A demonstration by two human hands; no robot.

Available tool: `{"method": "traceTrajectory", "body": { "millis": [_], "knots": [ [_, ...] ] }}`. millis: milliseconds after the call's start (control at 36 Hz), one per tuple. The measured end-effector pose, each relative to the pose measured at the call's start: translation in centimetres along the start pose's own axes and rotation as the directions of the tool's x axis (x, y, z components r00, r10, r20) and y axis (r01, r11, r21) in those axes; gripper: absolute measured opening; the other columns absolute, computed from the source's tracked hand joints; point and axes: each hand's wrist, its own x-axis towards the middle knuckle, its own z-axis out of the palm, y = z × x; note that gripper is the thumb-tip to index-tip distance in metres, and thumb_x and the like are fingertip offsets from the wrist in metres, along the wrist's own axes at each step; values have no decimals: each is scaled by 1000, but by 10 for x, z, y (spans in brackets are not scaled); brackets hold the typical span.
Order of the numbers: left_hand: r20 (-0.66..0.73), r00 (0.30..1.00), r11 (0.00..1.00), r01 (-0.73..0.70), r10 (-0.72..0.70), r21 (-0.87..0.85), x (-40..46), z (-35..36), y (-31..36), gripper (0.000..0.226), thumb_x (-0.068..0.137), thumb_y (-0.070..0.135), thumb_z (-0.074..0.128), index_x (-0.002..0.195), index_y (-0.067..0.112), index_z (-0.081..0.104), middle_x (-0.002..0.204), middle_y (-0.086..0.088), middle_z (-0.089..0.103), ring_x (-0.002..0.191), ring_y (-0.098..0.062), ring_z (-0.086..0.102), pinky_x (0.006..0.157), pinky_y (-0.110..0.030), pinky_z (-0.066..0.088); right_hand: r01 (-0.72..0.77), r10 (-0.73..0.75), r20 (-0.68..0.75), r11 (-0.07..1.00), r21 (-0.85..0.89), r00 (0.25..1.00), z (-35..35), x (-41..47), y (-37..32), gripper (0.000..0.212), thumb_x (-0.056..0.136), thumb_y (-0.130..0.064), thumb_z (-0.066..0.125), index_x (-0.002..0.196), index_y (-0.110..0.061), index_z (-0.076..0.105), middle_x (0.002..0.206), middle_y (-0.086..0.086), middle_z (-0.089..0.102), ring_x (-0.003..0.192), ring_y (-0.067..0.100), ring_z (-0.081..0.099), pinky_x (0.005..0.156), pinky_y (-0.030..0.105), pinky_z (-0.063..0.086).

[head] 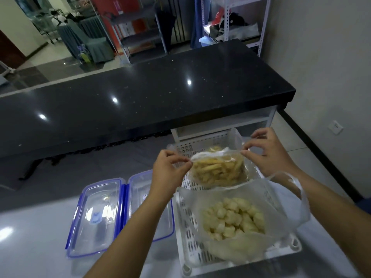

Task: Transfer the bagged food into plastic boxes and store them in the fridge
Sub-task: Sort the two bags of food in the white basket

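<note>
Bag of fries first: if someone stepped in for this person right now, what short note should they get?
Left hand pinches the left top corner of the bag of fries; right hand pinches the right corner, holding it above the far end of the white basket.
A second bag of pale chunks lies open in the basket's near end.
Two clear plastic boxes with blue rims sit left of the basket.
Done: nothing visibly transferred yet.
Left: empty both bags into boxes, close them, put them in the fridge.
</note>
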Motion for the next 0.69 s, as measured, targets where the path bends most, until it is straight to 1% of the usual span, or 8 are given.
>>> {"method": "traceTrajectory", "body": {
  "millis": [28, 111, 222, 278, 361, 472, 583, 694],
  "knots": [
    [18, 999, 1000, 27, -27, -6, -3, 4, -3, 7, 83, 21, 81, 83, 25, 75, 104, 4, 54, 90, 2, 54, 71, -3, 38, -15, 15, 37, 1000, -7, 999, 5, -3, 4, 9, 86, -17, 75, 84, -24, 69, 118, -1, 41, 111, 10, 43, 92, 17, 36],
    [51, 997, 998, 65, -64, -19, -8, 10, -11, 5, 83, 18, 80, 88, 18, 78, 106, -1, 58, 97, -12, 60, 82, -22, 44, -36, 35, 96, 999, 13, 995, 14, -8, 11, 19, 86, -19, 75, 80, -34, 65, 117, -3, 44, 109, 11, 47, 79, 9, 33],
    [87, 996, 997, 8, -15, 71, -6, 5, -9, 8, 85, 23, 77, 83, 28, 72, 98, 10, 57, 88, 1, 56, 73, -12, 39, 37, -47, 123, 996, 83, 991, 8, -1, 6, 22, 81, -41, 75, 97, -51, 62, 122, -11, 46, 106, -2, 51, 84, 11, 34],
    [100, 995, 992, -17, 4, 125, -3, 4, -3, 4, 85, 24, 77, 83, 25, 73, 100, 9, 59, 91, -5, 57, 74, -18, 40, 80, -102, 236, 992, 101, 966, 6, 5, -4, 31, 81, -51, 71, 108, -58, 59, 128, -19, 44, 109, -6, 50, 82, 11, 37],
    [107, 994, 982, -44, 25, 184, 3, 3, 7, 3, 84, 24, 76, 85, 22, 75, 103, 6, 63, 91, -10, 60, 72, -18, 43, 141, -127, 372, 990, -10, 920, 12, 16, -17, 38, 86, -42, 71, 122, -49, 61, 133, -21, 39, 115, 0, 45, 83, 16, 40],
    [112, 993, 966, -69, 42, 248, 5, 1, 19, 6, 85, 31, 72, 85, 25, 72, 107, 7, 64, 101, -15, 61, 85, -30, 49, 193, -135, 325, 969, -152, 936, 23, 23, -27, 14, 90, -32, 68, 104, -28, 71, 131, -11, 51, 116, 11, 50, 94, 30, 44],
    [100, 978, 881, -210, 185, 424, 4, -2, 27, 28, 87, 51, 66, 103, 29, 71, 113, 9, 67, 108, -16, 59, 95, -41, 46, 213, -168, 304, 970, -119, 938, 23, 23, -26, 16, 91, -35, 66, 100, -25, 74, 122, -13, 54, 109, 8, 52, 89, 29, 45],
    [135, 947, 849, -322, 293, 419, 6, -2, 39, 41, 87, 55, 65, 120, 31, 66, 119, 11, 67, 113, -15, 57, 100, -43, 43, 232, -196, 310, 969, -82, 930, 18, 18, -29, 20, 93, -41, 63, 101, -28, 76, 120, -16, 54, 108, 5, 52, 88, 28, 45]
  ]
}}
